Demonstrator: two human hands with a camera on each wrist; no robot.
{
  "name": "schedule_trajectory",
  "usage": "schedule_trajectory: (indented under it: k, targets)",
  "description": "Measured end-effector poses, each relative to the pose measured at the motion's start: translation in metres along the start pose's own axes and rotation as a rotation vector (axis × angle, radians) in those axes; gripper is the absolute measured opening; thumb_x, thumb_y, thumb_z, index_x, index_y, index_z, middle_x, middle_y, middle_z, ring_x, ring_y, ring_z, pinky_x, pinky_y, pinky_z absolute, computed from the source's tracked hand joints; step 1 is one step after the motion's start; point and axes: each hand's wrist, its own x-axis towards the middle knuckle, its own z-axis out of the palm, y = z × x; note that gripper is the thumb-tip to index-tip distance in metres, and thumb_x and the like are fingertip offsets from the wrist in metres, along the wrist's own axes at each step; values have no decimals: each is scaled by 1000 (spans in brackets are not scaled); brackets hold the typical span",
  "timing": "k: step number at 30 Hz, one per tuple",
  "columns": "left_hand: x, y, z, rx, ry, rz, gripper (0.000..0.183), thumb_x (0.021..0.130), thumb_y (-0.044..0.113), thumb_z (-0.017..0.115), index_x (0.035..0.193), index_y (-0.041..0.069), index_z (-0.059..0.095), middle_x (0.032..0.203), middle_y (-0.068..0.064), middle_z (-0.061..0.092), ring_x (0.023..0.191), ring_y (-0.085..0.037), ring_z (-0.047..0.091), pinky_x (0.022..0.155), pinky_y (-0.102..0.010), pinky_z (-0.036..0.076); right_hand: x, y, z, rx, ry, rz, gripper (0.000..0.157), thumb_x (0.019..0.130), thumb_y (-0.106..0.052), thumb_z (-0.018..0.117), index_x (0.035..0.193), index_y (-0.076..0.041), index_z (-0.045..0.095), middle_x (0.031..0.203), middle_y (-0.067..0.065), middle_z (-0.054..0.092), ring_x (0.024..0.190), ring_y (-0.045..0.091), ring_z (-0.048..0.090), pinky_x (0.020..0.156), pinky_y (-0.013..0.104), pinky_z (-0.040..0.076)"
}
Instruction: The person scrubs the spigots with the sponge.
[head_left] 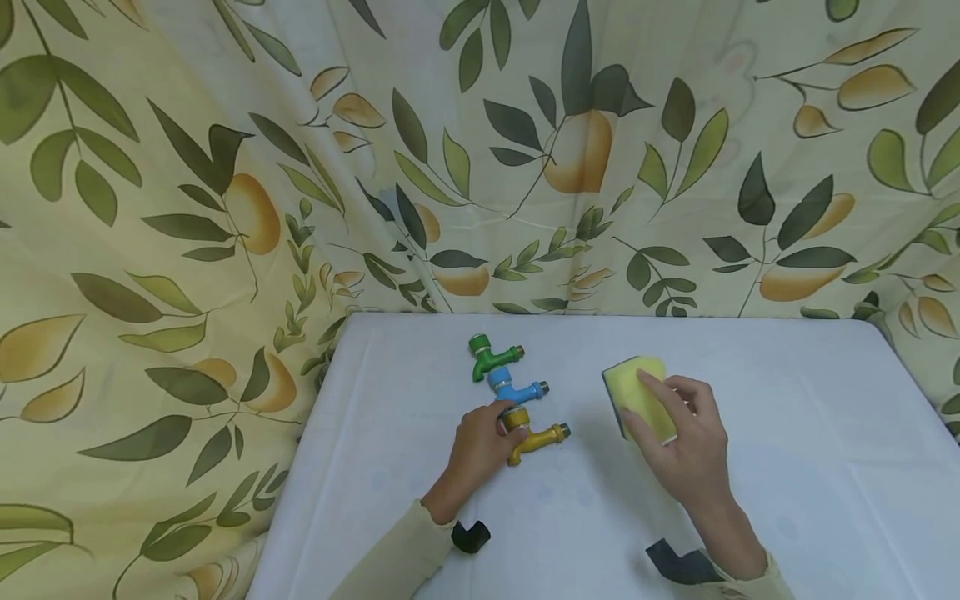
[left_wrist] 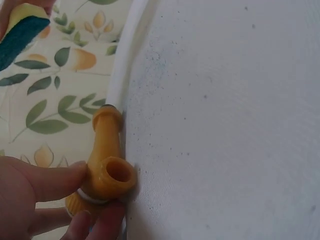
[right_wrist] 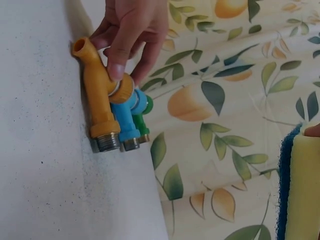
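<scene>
My left hand (head_left: pixel 478 448) pinches a yellow tap (head_left: pixel 538 439) by its knob end, thumb on one side and fingers on the other. In the left wrist view the open spout of this tap (left_wrist: pixel 106 145) faces the camera. Behind it lie a blue tap (head_left: pixel 519 392) and a green tap (head_left: pixel 493 360), roughly in a row. To the right, my right hand (head_left: pixel 696 450) grips a sponge (head_left: pixel 636 387) above the tabletop. Its body is yellow, and a dark blue-green scouring layer (right_wrist: pixel 285 180) shows in the right wrist view.
A white table (head_left: pixel 810 417) carries the taps. Just past its far edge hangs a curtain (head_left: pixel 420 250) printed with leaves and orange fruit, which also runs along the left side. Black bands (head_left: pixel 471 537) sit near both sleeves.
</scene>
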Motion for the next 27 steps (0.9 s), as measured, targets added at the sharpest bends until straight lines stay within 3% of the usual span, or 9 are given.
schedule_trajectory:
  k: [5, 9, 12, 15, 20, 27]
  targets:
    - [1, 1, -10, 117, 64, 52, 56, 88, 40, 80, 133, 9, 66, 77, 4, 59, 64, -7, 51, 50, -22, 41, -2, 1, 0, -2, 0, -5, 60, 67, -14, 87, 125, -12, 73, 113, 19, 58, 99, 20, 48, 80, 9, 33]
    - [12, -4, -29, 276, 104, 157, 56, 90, 42, 78, 135, 11, 64, 104, -3, 68, 90, -16, 61, 69, -29, 53, -2, 1, -1, -5, 3, -9, 60, 67, -15, 87, 124, -11, 73, 113, 19, 58, 99, 20, 48, 80, 8, 33]
    - [25, -10, -42, 415, 53, 236, 64, 90, 46, 76, 144, 16, 57, 136, -4, 59, 121, -25, 54, 93, -40, 53, -1, 0, -2, -4, 3, -8, 60, 67, -14, 88, 125, -11, 73, 113, 19, 58, 99, 20, 48, 80, 8, 33]
    - [37, -16, -51, 519, -30, 283, 81, 86, 53, 78, 153, 21, 47, 154, -2, 45, 136, -31, 41, 99, -48, 47, -1, 0, -2, -3, 0, -4, 59, 67, -13, 87, 125, -12, 73, 113, 19, 58, 100, 20, 47, 80, 8, 33]
    - [49, -23, -55, 599, -113, 302, 102, 74, 58, 85, 158, 23, 37, 161, 3, 36, 138, -30, 35, 95, -49, 39, -1, -1, -2, -12, -8, 0, 59, 68, -14, 87, 125, -12, 73, 113, 19, 57, 99, 20, 48, 79, 8, 33]
    - [61, -30, -52, 612, -150, 299, 103, 73, 58, 87, 158, 24, 39, 159, 6, 41, 133, -26, 37, 93, -46, 37, -2, -3, -1, -21, -15, -3, 58, 69, -15, 86, 125, -12, 72, 113, 19, 57, 98, 20, 48, 78, 11, 34]
